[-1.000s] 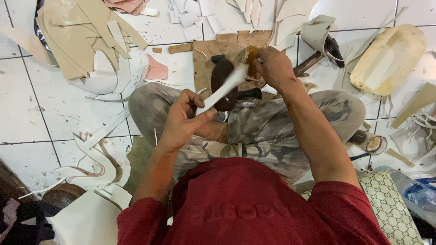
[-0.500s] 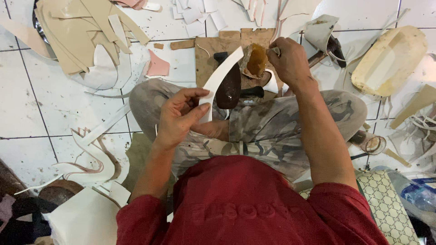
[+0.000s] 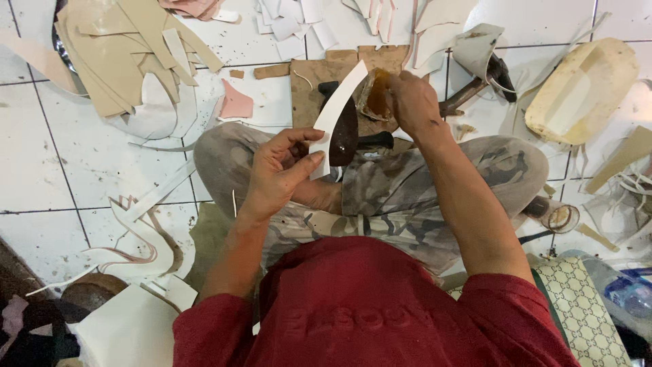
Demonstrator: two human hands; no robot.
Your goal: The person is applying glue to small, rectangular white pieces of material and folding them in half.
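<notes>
Left hand (image 3: 282,170) pinches a curved white strip (image 3: 337,115) upright; right hand (image 3: 411,102) grips a small amber jar (image 3: 375,95), brownish contents inside, over the brown board (image 3: 309,85).

What you can't make out

Your right hand (image 3: 414,102) covers most of the amber object (image 3: 377,95); the beige stack (image 3: 109,54) far left and blue item (image 3: 631,289) near right run off-frame.

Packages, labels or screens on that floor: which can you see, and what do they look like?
No screens or signs.
Clear plastic bottle, blue label: bottom right corner, lying on the floor.
Patterned beige bag or box: bottom right, beside the person's right arm, dark green edge.
Raised lettering on the red shirt, back.
</notes>
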